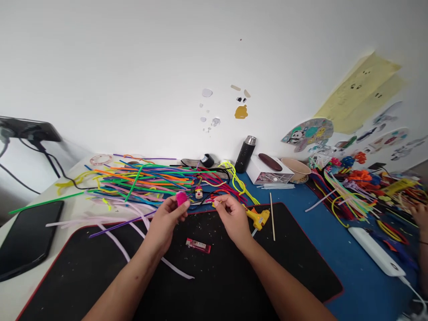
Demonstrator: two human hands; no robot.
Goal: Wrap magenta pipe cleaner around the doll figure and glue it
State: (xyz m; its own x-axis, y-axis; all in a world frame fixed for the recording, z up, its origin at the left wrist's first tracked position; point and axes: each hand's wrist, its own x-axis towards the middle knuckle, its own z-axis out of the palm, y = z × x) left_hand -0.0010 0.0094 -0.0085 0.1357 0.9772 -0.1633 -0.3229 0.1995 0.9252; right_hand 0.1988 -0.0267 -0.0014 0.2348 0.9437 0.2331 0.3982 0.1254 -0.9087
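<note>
My left hand (167,219) pinches a bright pink fuzzy piece (181,198), which looks like shaped pipe cleaner, between thumb and fingers. Across a small gap, my right hand (233,219) has thumb and fingertips pressed together on a tiny yellowish bit (214,204), too small to name. Below and between them, a red lighter (198,245) lies on the black mat (214,290). Just right of my right hand rests a yellow glue gun (260,218), beside a thin wooden stick (272,217). A small figure with a pale face (199,193) sits behind the hands.
Heaped pipe cleaners (150,176) in many colours lie at the back left. A phone (30,236) lies at the left. A black flask (245,154) and white box (265,170) stand by the wall. Rightward are a white power strip (376,252) and another person's hand (420,216).
</note>
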